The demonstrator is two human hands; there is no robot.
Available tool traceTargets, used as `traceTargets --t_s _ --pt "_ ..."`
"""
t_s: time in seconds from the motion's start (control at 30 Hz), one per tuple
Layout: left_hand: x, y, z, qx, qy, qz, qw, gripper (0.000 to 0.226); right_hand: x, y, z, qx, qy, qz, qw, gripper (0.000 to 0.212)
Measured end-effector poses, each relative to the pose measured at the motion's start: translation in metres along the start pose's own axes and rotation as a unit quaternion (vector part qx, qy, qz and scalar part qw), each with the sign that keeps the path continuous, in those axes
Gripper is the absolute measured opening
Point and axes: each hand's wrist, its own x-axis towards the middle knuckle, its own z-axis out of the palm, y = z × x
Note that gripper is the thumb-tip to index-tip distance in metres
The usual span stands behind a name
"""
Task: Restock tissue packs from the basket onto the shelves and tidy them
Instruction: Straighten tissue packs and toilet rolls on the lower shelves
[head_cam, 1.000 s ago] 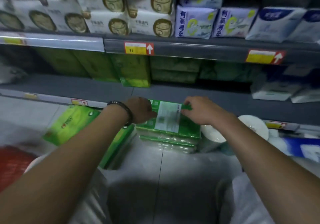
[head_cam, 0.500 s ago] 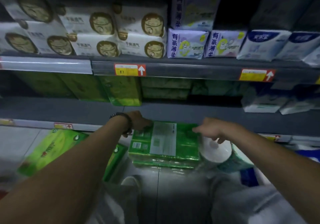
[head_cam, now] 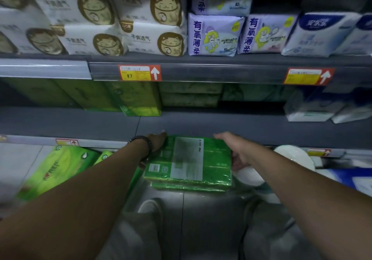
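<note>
Your left hand (head_cam: 156, 143) clasps the far-left corner of the green tissue pack (head_cam: 189, 160), fingers curled over its edge, and your right hand (head_cam: 237, 151) grips its right edge with the thumb on top and the fingers tucked beneath; both hands are closed on it. A dark wristband (head_cam: 144, 145) sits on your left wrist. The pack lies flat between your palms, white label (head_cam: 188, 157) facing up, with a second green layer showing under its near edge. Its far edge sits right at the front lip of the middle shelf (head_cam: 201, 125), whose grey deck is bare straight ahead of the pack. Farther back on that shelf stand upright green tissue packs (head_cam: 138, 100) to the left, with white packs (head_cam: 310, 109) at the far right. Just right of your right hand, white paper rolls (head_cam: 291, 157) crowd the space below the shelf lip. Left of your left arm, a light green tissue bundle (head_cam: 58, 167) lies tilted. On the upper shelf rest white packs with gold cat prints (head_cam: 153, 24) and lavender packs (head_cam: 215, 34). An orange price tag (head_cam: 140, 72) marks the upper rail.
</note>
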Motion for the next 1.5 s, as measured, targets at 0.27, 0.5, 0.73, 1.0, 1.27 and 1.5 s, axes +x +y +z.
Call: traceTargets --t_s 0.27,0.5,0.73,1.0,1.27,1.5 --pt "-0.008 -0.031 -0.035 -0.235 0.063 0.048 0.969 0.116 -0.02 -0.008 -0.009 0.122 0.06 -0.114 0.984 0.045" --pt "-0.033 -0.021 -0.051 -0.32 0.039 0.136 0.937 0.034 -0.036 -0.025 -0.027 0.128 0.17 -0.197 0.957 0.022" --pt "0.006 0.0 -0.044 -0.439 0.033 0.143 0.886 0.056 -0.009 -0.031 -0.015 0.238 0.159 -0.183 0.94 0.015" --pt "0.125 0.009 0.008 -0.439 0.067 0.075 0.893 0.073 0.035 -0.03 -0.002 0.258 0.118 -0.116 0.952 0.045" --pt "0.095 0.036 0.013 -0.406 0.072 0.016 0.911 0.055 0.059 -0.033 0.02 0.166 0.079 -0.069 0.981 0.068" --pt "0.1 0.046 0.015 -0.35 0.02 0.028 0.936 0.049 0.078 -0.038 0.023 0.201 0.049 -0.059 0.977 0.057"
